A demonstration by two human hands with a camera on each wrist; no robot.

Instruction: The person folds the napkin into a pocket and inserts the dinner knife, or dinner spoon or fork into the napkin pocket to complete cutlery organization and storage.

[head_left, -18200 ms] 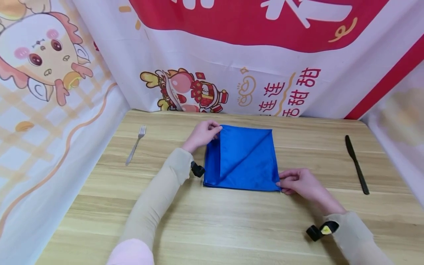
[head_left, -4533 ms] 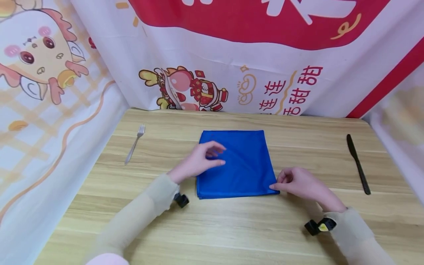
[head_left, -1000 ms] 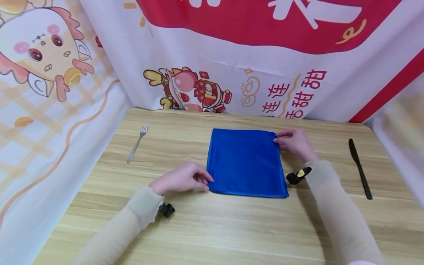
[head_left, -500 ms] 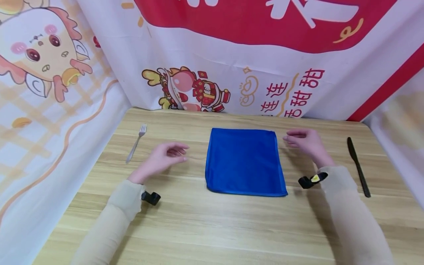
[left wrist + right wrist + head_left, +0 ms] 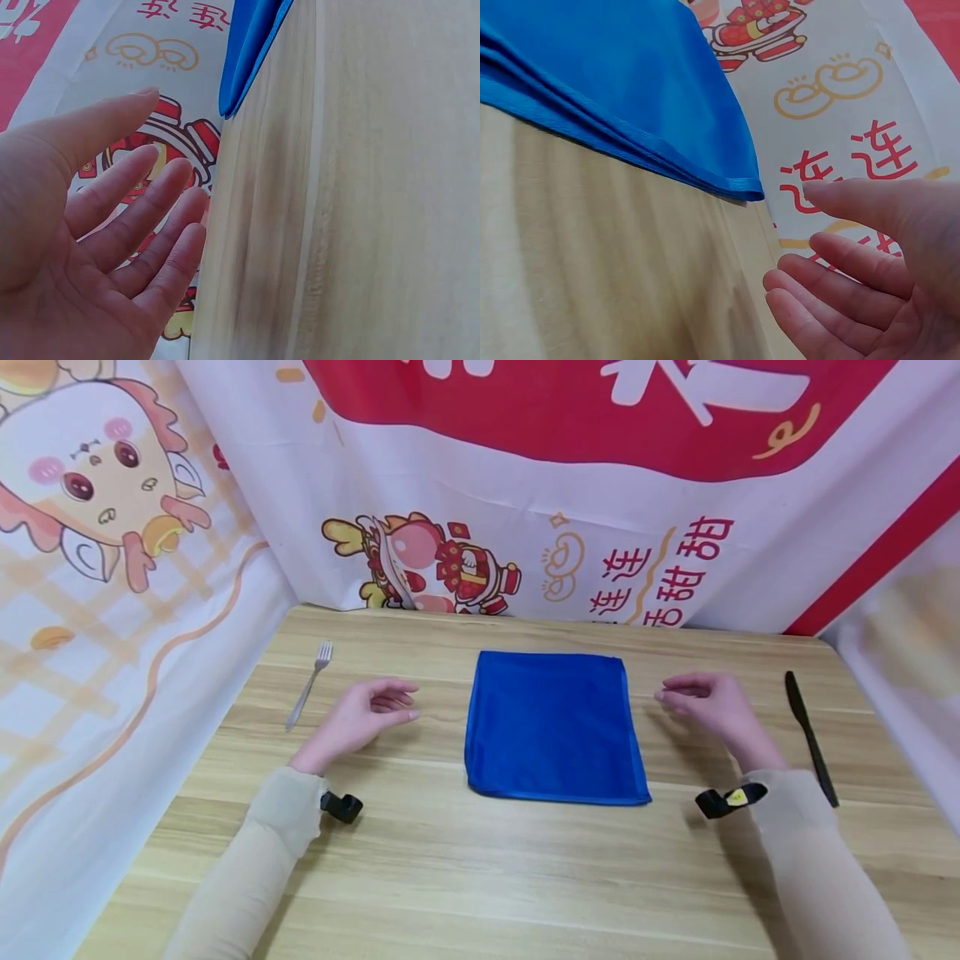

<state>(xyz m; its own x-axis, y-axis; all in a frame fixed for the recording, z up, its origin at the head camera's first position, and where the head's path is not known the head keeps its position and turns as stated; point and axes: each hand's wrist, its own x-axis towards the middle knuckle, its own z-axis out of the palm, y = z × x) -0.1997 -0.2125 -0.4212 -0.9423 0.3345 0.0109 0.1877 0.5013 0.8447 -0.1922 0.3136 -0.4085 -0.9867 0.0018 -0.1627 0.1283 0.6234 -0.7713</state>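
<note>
Two hands show in my head view, one on either side of the cloth, and I read across from the left. At the far left, a printed hanging (image 5: 90,518) with a cartoon creature comes down beside the wood-grain bench (image 5: 487,877). Next, a silver fork (image 5: 309,685) lies slanted on the bench, tines toward the far edge. Just right of it I have the left hand (image 5: 356,714), relaxed and empty; my left wrist view shows the thumb spread wide of loosely bent fingers. A black wrist camera (image 5: 342,807) sits at its cuff.

In the middle, the folded blue cloth napkin (image 5: 555,727) lies flat on the bench as a rough square, between the two hands and apart from both. My right wrist view shows several layers along its edge. Behind it hangs a white and red curtain (image 5: 600,485) with red characters and a cartoon figure.

Right of the napkin, I see the right hand (image 5: 712,702) just as loose and empty, thumb apart from gently curved fingers. Farthest right on the bench lies a black table knife (image 5: 810,735), slanted, its near end close by the right sleeve (image 5: 817,852).
</note>
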